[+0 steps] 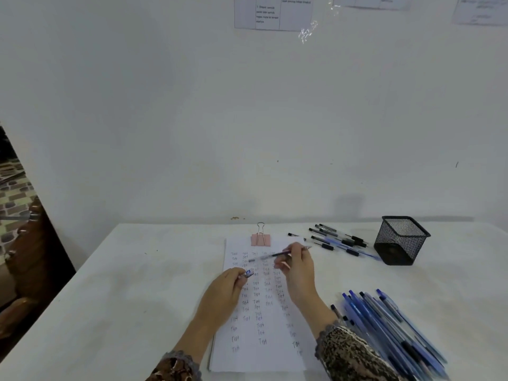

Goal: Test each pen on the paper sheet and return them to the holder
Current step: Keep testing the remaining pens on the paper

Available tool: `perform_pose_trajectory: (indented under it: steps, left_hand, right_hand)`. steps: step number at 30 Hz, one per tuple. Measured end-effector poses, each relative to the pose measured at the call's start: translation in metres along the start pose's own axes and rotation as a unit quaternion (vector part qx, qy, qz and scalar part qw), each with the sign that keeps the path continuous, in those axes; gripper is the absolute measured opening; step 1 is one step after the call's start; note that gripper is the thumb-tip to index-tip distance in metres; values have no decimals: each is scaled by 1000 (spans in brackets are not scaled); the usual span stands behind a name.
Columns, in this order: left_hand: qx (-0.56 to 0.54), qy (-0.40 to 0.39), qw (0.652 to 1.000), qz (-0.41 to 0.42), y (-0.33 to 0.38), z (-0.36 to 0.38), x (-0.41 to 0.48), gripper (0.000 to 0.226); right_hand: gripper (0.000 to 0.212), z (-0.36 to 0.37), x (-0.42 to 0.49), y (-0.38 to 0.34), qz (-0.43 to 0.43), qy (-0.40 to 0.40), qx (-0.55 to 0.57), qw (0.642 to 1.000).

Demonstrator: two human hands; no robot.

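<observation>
My right hand (pixel 298 270) pinches a pen (pixel 270 255) between thumb and curled fingers, its dark barrel slanting to the left above the upper part of the paper sheet (pixel 275 358); whether the tip touches the sheet I cannot tell. My left hand (pixel 225 290) is over the sheet's left edge, fingers curled round a small blue piece (pixel 248 273) too blurred to make out. To the right of the sheet's near end, a heap of blue pens (pixel 390 325) lies on the white table (pixel 123 298). The sheet itself lies lengthwise away from me, covered in columns of short handwritten words; a pink binder clip (pixel 260 239) grips its far edge. Just beyond the sheet's far right corner lie several clear pens with dark grips (pixel 335 240). To the right of those stands the black mesh holder (pixel 400 240), well apart from the sheet.
</observation>
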State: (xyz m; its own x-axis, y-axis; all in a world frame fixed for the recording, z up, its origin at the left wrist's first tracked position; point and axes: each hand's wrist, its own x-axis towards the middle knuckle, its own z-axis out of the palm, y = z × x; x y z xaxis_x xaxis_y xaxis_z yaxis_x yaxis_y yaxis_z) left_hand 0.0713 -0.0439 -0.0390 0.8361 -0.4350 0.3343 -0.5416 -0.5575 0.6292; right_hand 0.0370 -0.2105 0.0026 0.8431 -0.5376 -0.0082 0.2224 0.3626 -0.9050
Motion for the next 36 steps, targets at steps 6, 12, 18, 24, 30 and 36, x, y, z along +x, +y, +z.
perform_pose_trajectory:
  steps: [6,12,18,24,30,36]
  left_hand:
    - [-4,4,1000,1,1,-1,-1,22]
    - [3,-2,1000,4,0,-1,-1,22]
    - [-2,-7,1000,5,3,-3,-1,22]
    - [-8,-7,1000,6,5,-4,-3,23]
    - [-6,-18,1000,20,5,-5,-3,22]
    - [-53,-3,999,0,-1,-4,2,21]
  right_hand:
    - [30,-10,-9,16,48,70,104,991]
    - [30,-10,-10,16,61,46,92,993]
    - [28,-11,-9,15,59,46,92,993]
    - [28,-14,-9,12,63,51,136,987]
    - [23,-13,-11,17,49,-21,31,998]
    - [26,-14,-17,18,38,-98,-12,994]
